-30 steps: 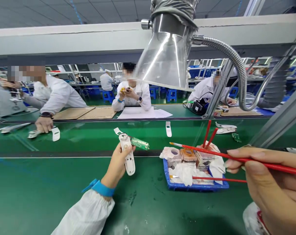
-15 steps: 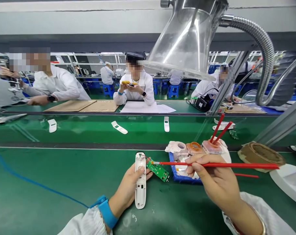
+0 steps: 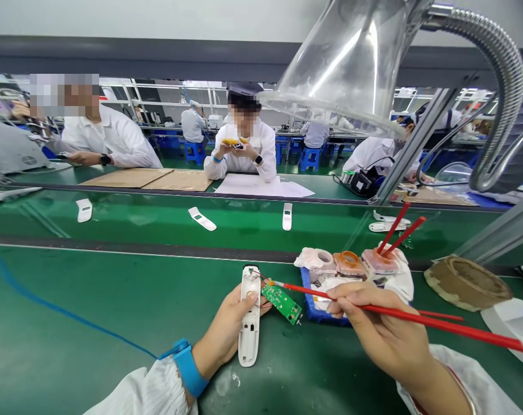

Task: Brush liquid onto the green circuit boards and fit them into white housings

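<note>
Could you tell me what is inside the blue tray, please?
The blue tray holds white cloths, an orange-rimmed pot and a pink pot with red sticks; your right hand hides its front.

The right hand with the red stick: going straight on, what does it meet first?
Probably the thin wires on top of the white device housing in the left hand; depth is unclear.

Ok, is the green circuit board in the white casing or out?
Out: the green circuit board sits beside the white casing in the left hand, linked by thin wires.
</note>
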A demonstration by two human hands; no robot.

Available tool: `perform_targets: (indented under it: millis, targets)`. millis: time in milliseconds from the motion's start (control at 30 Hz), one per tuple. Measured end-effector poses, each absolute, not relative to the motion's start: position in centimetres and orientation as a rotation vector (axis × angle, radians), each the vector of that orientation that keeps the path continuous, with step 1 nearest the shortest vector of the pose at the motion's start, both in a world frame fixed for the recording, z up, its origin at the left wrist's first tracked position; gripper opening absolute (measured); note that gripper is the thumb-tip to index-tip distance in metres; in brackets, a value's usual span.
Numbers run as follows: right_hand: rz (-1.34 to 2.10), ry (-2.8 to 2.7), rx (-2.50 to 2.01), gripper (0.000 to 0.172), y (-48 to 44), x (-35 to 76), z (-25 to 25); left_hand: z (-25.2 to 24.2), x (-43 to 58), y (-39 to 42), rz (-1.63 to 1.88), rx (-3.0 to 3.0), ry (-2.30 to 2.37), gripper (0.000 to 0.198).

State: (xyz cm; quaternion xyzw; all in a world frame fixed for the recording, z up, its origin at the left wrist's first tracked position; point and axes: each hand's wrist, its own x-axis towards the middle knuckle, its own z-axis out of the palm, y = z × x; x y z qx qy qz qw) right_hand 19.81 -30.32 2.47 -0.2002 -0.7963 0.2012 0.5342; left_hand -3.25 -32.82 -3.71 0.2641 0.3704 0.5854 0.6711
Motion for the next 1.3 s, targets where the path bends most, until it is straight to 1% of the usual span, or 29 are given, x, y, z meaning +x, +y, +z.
perform_targets:
  millis: [167,233,333,433,567,633,767,933,1033,1167,1300]
  targets:
    - [0.461,-1.922,-0.435,0.04,-30.7,20.1,2.7,-3.8,-3.3,-32.8,1.327,0.604,0.83,0.026]
    - [0.491,-1.908,-0.411,0.042,-31.1,20.1,2.9,-3.8,-3.3,-32.8,1.33,0.6,0.832,0.023]
    - [0.532,-1.938,-0.348,0.037,-31.8,19.8,3.3,-3.9,-3.4,-32.8,1.324,0.593,0.836,0.021]
    - [0.6,-1.997,-0.293,0.034,-31.8,19.4,3.3,-3.9,-3.4,-32.8,1.315,0.581,0.857,0.024]
    - [0.53,-2.108,-0.278,0.045,-31.1,19.5,3.1,-3.8,-3.4,-32.6,1.333,0.591,0.862,0.023]
    - [0.485,-2.121,-0.276,0.047,-30.8,19.8,3.0,-3.8,-3.4,-32.6,1.332,0.602,0.855,0.025]
    - [0.489,-2.109,-0.286,0.041,-30.9,20.1,2.9,-3.8,-3.5,-32.5,1.328,0.614,0.85,0.03]
    - [0.47,-2.059,-0.331,0.039,-31.0,20.1,3.2,-3.8,-3.4,-32.7,1.341,0.622,0.833,0.023]
    - [0.371,-2.026,-0.391,0.037,-30.6,20.4,3.9,-3.7,-3.5,-32.8,1.357,0.616,0.822,0.019]
    - [0.311,-1.92,-0.564,0.027,-30.9,21.7,5.4,-3.6,-4.1,-32.3,1.389,0.583,0.86,0.019]
    - [0.25,-1.725,-0.754,0.014,-32.3,23.1,7.1,-4.0,-5.5,-30.6,1.558,0.399,0.949,0.016]
